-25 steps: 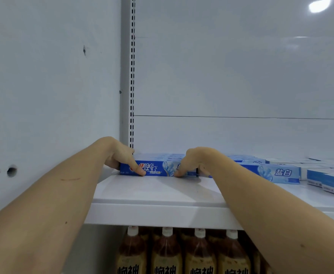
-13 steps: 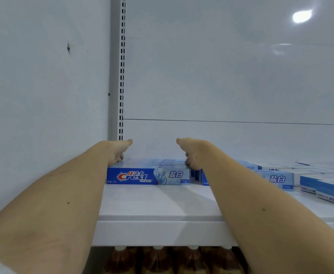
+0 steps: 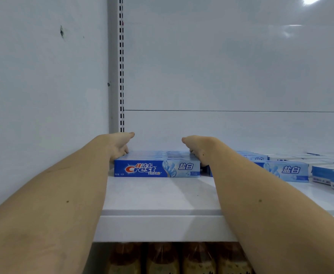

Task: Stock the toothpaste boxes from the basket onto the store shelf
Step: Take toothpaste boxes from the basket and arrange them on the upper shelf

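A block of blue Crest toothpaste boxes (image 3: 156, 168) lies flat at the left end of the white shelf (image 3: 158, 196), several deep, long sides facing me. My left hand (image 3: 118, 145) presses against the block's left end, thumb raised, fingers curled down on the boxes. At the block's right end, my right hand (image 3: 197, 147) does the same, so the block is clamped between both hands. My fingertips are hidden behind the boxes. The basket is out of view.
More toothpaste boxes (image 3: 288, 171) lie to the right of the block, with others (image 3: 330, 175) angled at the far right. A slotted shelf upright (image 3: 121, 66) and a white wall stand at the left. Brown drink bottles (image 3: 162, 258) fill the shelf below.
A second ago my fingers pushed on the front box's face. Both hands have since moved to the ends of the block and stay there; the camera has tilted up slightly.
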### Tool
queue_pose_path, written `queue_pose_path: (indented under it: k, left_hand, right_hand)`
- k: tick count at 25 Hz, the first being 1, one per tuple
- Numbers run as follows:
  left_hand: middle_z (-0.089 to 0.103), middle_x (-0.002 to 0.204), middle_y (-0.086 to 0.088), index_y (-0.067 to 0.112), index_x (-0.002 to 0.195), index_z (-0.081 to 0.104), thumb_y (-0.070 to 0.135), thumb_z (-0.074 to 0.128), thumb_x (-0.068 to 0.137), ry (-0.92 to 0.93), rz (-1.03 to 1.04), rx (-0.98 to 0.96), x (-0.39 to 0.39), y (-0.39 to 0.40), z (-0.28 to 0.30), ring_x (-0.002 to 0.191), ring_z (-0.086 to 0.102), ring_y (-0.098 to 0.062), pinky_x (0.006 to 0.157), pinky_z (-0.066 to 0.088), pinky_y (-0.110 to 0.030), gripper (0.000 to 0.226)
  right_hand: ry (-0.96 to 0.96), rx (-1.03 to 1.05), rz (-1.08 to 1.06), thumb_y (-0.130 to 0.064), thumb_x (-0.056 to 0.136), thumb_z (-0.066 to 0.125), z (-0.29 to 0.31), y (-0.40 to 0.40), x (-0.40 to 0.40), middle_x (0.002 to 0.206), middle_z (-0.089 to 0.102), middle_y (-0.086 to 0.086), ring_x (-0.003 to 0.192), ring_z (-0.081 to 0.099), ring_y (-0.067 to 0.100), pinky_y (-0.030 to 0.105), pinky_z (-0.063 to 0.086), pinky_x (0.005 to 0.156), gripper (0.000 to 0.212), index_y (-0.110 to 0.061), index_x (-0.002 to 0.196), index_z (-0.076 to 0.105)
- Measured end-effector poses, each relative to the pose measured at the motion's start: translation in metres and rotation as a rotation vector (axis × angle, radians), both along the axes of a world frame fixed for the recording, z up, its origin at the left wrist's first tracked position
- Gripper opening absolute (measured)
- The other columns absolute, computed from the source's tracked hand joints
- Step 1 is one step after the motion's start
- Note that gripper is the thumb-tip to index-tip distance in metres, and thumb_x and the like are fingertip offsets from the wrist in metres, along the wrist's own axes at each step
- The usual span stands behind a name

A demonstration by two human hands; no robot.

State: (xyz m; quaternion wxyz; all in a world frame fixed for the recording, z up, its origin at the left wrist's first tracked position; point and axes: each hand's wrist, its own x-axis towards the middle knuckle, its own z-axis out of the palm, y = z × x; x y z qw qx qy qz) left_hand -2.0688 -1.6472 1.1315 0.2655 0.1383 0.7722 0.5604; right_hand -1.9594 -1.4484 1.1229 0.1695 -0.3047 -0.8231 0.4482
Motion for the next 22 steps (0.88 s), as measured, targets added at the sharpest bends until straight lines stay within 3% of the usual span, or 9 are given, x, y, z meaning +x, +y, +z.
queue_pose_path:
  k: [3,6,9,11,12,13,15,18,22]
  left_hand:
    - [0.042,0.146,-0.024,-0.002,0.149,0.017,0.058,0.035,0.098,-0.006,0.002,0.02,0.0,0.001,-0.002,0.096,0.062,-0.039,0.063,0.05,-0.044,0.081]
    - [0.044,0.144,-0.023,0.0,0.151,0.014,0.059,0.035,0.098,-0.051,0.001,0.043,-0.001,-0.001,-0.002,0.099,0.061,-0.039,0.064,0.051,-0.044,0.083]
    - [0.033,0.153,-0.021,0.002,0.153,0.012,0.058,0.036,0.098,-0.04,0.053,0.051,0.002,-0.003,-0.001,0.117,0.055,-0.039,0.071,0.053,-0.047,0.083]
    - [0.023,0.158,-0.018,0.005,0.154,0.015,0.055,0.034,0.1,0.198,0.16,-0.014,0.003,-0.001,-0.002,0.137,0.037,-0.036,0.101,0.044,-0.048,0.076]
    - [0.02,0.16,-0.016,0.007,0.154,0.017,0.054,0.032,0.101,0.362,0.186,-0.039,0.004,0.001,0.0,0.143,0.028,-0.034,0.113,0.031,-0.046,0.072]
    - [0.02,0.16,-0.013,0.009,0.154,0.019,0.055,0.03,0.101,0.515,0.186,-0.036,0.009,0.002,0.005,0.146,0.022,-0.031,0.118,0.02,-0.045,0.071]
    - [0.025,0.159,-0.008,0.014,0.153,0.026,0.064,0.034,0.095,0.715,0.11,0.0,0.031,0.007,0.019,0.146,0.024,-0.028,0.118,0.016,-0.045,0.077]
    - [0.034,0.155,0.003,0.025,0.149,0.037,0.085,0.045,0.071,0.868,-0.228,-0.04,0.093,0.033,0.029,0.143,0.03,-0.02,0.119,0.017,-0.043,0.099]
    - [0.032,0.156,0.008,0.031,0.152,0.026,0.081,0.056,0.067,1.013,-0.496,-0.434,0.154,0.09,0.002,0.14,0.034,-0.017,0.118,0.022,-0.041,0.103]
  right_hand:
    - [0.002,-0.01,-0.012,-0.037,0.1,0.033,-0.002,0.0,-0.001,0.101,0.051,0.014,0.092,0.051,0.024,0.042,0.045,0.102,0.034,-0.005,0.108,0.042]
    - [0.028,-0.013,0.004,-0.027,0.104,0.028,0.001,-0.012,0.008,0.099,0.049,0.014,0.093,0.043,0.024,0.034,0.043,0.09,0.032,-0.004,0.122,0.042]
    - [0.19,-0.018,0.056,-0.018,0.105,0.027,0.014,-0.027,0.022,0.119,0.048,0.013,0.101,0.033,0.021,0.034,0.034,0.089,0.037,-0.006,0.136,0.043]
    - [0.362,-0.051,0.097,-0.015,0.104,0.03,0.034,-0.035,0.037,0.096,0.044,0.005,0.093,0.037,0.02,0.03,0.038,0.087,0.023,-0.013,0.104,0.053]
    - [0.409,-0.039,0.111,-0.018,0.104,0.034,0.043,-0.034,0.046,0.092,0.044,0.005,0.089,0.043,0.019,0.026,0.04,0.085,0.02,-0.012,0.098,0.052]
    - [0.408,0.02,0.137,-0.025,0.103,0.04,0.051,-0.031,0.059,0.099,0.05,0.005,0.093,0.05,0.019,0.026,0.043,0.087,0.022,-0.009,0.108,0.054]
    - [0.231,0.266,0.21,-0.04,0.099,0.05,0.065,-0.018,0.095,0.123,0.056,0.004,0.111,0.055,0.02,0.036,0.046,0.098,0.046,-0.009,0.133,0.049]
    - [-0.332,0.7,0.252,-0.047,0.09,0.064,0.072,0.006,0.163,0.141,0.049,0.004,0.126,0.051,0.025,0.046,0.043,0.106,0.066,-0.015,0.144,0.043]
    - [-0.835,1.05,0.153,-0.05,0.078,0.076,0.056,0.044,0.217,0.142,0.051,0.005,0.121,0.056,0.028,0.044,0.046,0.104,0.074,-0.02,0.141,0.051]
